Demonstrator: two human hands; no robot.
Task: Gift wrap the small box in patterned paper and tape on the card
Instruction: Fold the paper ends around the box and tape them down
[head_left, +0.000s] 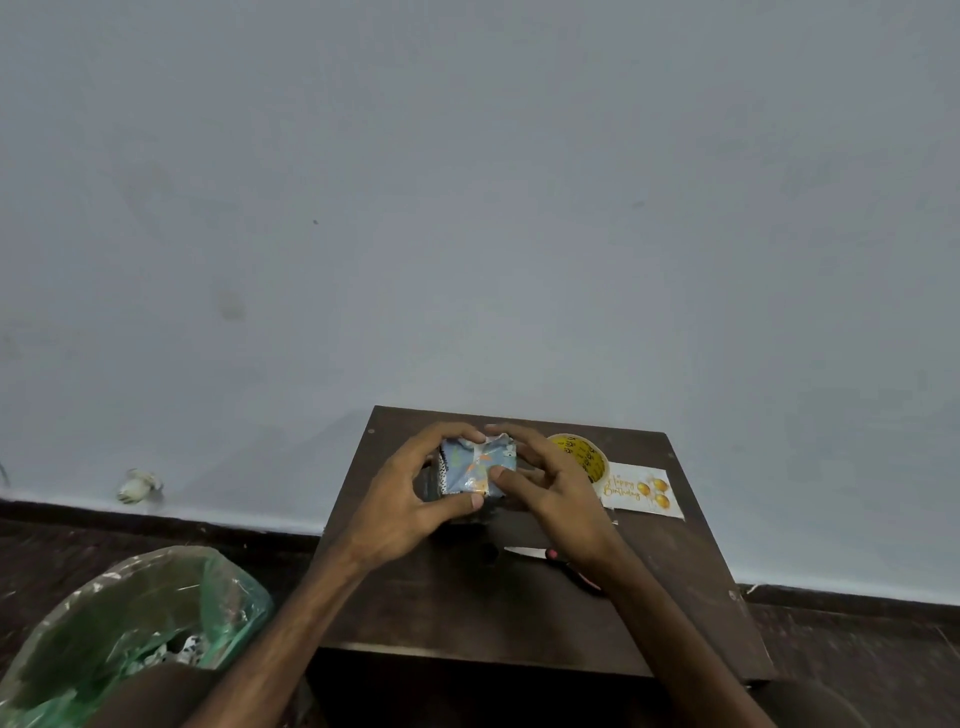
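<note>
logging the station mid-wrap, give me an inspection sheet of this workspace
surface: dark wooden table
job's things: small box in patterned wrap, held at the table's far end; tape roll and card to its right; scissors partly hidden by the right forearm
clutter: crumpled scrap at the foot of the wall
grippers: left hand and right hand both pinch the wrap's folds
cables: nothing seen
surroundings: plain wall; bin with green liner at left

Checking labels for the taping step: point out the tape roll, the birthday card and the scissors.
tape roll (583, 457): head view, yellow printed top face.
birthday card (644, 491): head view, middle of its white front.
scissors (522, 551): head view, the exposed blade.
</note>
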